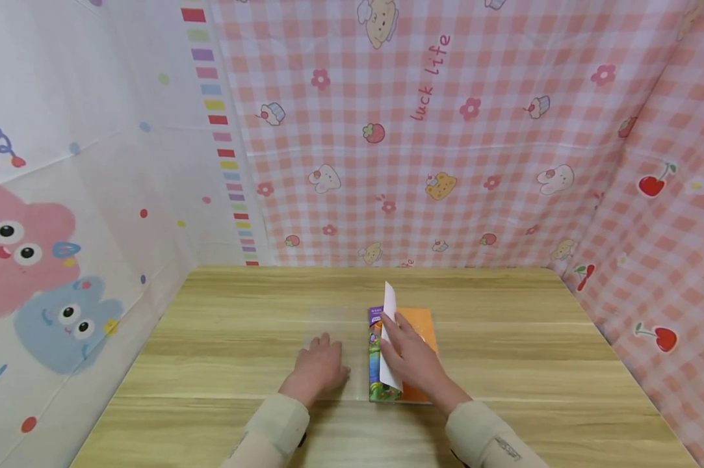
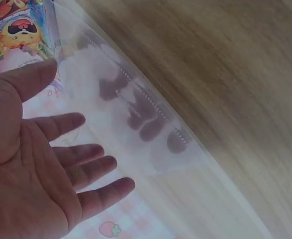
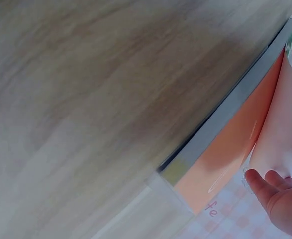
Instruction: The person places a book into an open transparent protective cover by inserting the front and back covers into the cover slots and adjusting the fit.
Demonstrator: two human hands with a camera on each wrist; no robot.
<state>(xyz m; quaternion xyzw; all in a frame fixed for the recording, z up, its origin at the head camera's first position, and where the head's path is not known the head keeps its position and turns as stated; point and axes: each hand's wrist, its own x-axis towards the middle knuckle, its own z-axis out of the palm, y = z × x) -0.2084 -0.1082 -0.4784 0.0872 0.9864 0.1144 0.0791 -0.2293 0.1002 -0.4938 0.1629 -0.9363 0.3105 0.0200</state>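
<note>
A thin book [image 1: 417, 318] lies on the table, showing a colourful picture on its left part and an orange surface on the right. One white page [image 1: 389, 299] stands raised and bent between these parts. My right hand [image 1: 413, 357] has its fingers extended against this page; the right wrist view shows fingertips [image 3: 255, 181] at the page's edge. Left of the book, my left hand [image 1: 321, 367] rests with fingers spread over a clear plastic sheet [image 2: 150, 114]. That sheet reaches out from beside the book's picture side.
The wood-grain table [image 1: 504, 351] extends around the book on all sides. Behind it hangs a pink checked cloth [image 1: 352, 162], with another cherry-printed cloth [image 1: 667, 260] at right and a white cartoon-printed cloth [image 1: 123, 195] at left.
</note>
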